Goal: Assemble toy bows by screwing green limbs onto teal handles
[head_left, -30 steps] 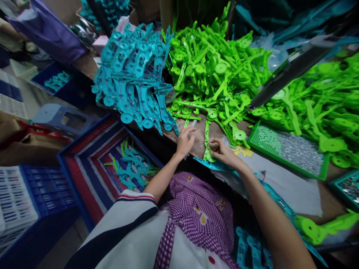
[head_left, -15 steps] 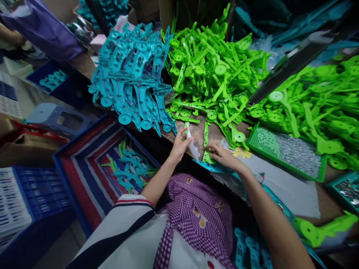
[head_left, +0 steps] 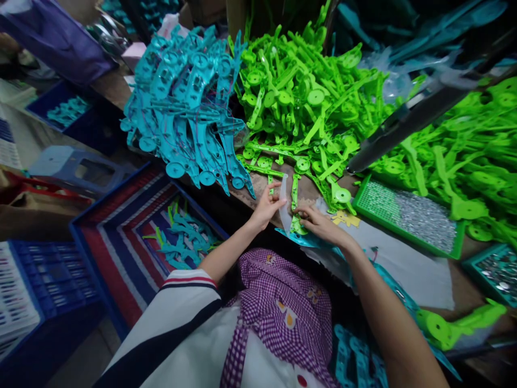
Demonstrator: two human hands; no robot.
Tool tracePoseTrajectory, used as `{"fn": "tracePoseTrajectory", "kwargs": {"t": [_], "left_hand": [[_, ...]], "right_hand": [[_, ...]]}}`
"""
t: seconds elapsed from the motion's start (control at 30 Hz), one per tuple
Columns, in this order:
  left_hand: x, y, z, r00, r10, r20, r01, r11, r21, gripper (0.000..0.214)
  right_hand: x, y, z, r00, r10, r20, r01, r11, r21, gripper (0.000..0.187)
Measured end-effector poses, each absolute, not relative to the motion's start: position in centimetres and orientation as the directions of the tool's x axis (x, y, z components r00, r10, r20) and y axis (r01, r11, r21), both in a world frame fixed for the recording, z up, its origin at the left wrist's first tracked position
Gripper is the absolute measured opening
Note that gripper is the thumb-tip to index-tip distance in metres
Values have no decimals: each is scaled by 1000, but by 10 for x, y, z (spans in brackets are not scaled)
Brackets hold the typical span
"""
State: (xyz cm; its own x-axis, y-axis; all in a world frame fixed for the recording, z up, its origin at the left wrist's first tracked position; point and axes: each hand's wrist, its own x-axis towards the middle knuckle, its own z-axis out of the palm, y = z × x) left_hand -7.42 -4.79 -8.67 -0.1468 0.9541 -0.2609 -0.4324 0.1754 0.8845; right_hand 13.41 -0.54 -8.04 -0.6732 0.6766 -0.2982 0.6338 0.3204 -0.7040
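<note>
With our left hand [head_left: 264, 209] we pinch a translucent strip [head_left: 285, 207] at the near edge of the workbench [head_left: 311, 189]. Our right hand [head_left: 321, 223] has its fingertips at a slim green part [head_left: 295, 188] just beside it; whether they grip it we cannot tell. Farther left, teal parts [head_left: 189, 108] reach that edge; behind, we have a green heap [head_left: 291, 91].

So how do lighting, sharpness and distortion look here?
Head view: green parts bright, top-right corner near black; head view: purple bag soft; head view: translucent strip shows little detail; head view: shiny bits glint; head view: wide-angle stretch toward edges.
</note>
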Motion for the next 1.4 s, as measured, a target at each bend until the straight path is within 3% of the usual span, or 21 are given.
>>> {"fn": "tracePoseTrajectory", "kwargs": {"t": [0.27,0.77,0.97,1.4], "left_hand": [[-83,-39,-89,83,923,-376,-169,385,907,61],[-88,-7,-111,112,973,-202,-62,209,976,90],[-88,3,-114,159,965,-210,10,212,977,86],[-86,5,-112,120,962,-244,-34,250,968,89]], "right_hand": [[135,-5,-83,-683,664,-306,630,323,-706,41],[135,-6,-82,-680,677,-281,630,345,-695,39],[137,-6,-83,-694,664,-280,623,358,-695,40],[138,-4,-89,-708,665,-237,583,361,-728,41]]}}
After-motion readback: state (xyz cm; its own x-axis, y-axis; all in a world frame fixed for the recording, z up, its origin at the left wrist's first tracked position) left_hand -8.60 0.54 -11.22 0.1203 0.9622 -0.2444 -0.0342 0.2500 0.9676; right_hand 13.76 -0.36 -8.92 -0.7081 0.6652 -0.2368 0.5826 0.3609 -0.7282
